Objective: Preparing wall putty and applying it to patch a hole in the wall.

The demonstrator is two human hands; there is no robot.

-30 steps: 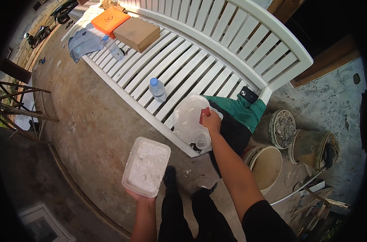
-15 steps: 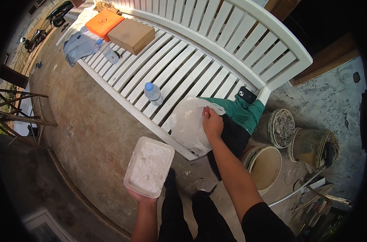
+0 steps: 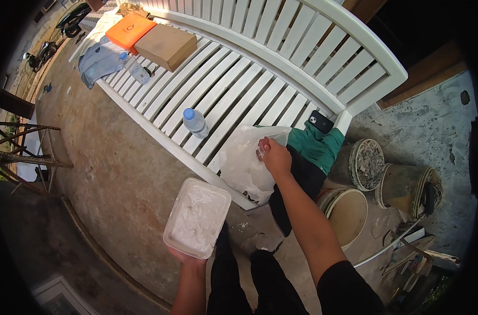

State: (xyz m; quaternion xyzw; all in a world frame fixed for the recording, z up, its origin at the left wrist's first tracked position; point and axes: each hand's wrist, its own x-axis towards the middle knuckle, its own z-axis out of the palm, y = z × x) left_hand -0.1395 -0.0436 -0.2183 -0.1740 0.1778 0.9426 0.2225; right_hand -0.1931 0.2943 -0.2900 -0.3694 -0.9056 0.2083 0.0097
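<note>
A downward fisheye view from a person's head over a white slatted wooden bench [image 3: 239,79], which runs from the upper left of the frame to the centre right. The person's two bare forearms enter from the lower edge.

The left hand [image 3: 186,257], low and left of centre, supports a rectangular translucent plastic tub [image 3: 197,217] from underneath. Its fingers are curled under the near end of the tub and mostly hidden. The tub is smeared inside with white paste or plaster and is held out over the bare concrete floor [image 3: 118,178], just in front of the bench edge.

The right hand [image 3: 274,156], near the centre of the frame, is closed on the top of a crumpled white plastic bag [image 3: 247,165]. The fingers pinch a gather of the plastic. The bag sits on the near end of the bench seat and droops over its front edge.

Just right of the bag lie a green cloth [image 3: 315,147] and a dark garment [image 3: 302,184] that hangs off the bench end. A black phone [image 3: 321,122] rests by the armrest above them.

A clear water bottle with a blue cap [image 3: 195,122] stands on the slats left of the bag, well apart from it. Farther along, in the upper left, are a brown cardboard box [image 3: 166,46], an orange box [image 3: 130,30] and a pale blue cloth [image 3: 100,60].

On the floor at the right stand several dirty buckets [image 3: 367,164] crusted with dried material. The person's dark trousers [image 3: 249,278] show at the bottom centre.
</note>
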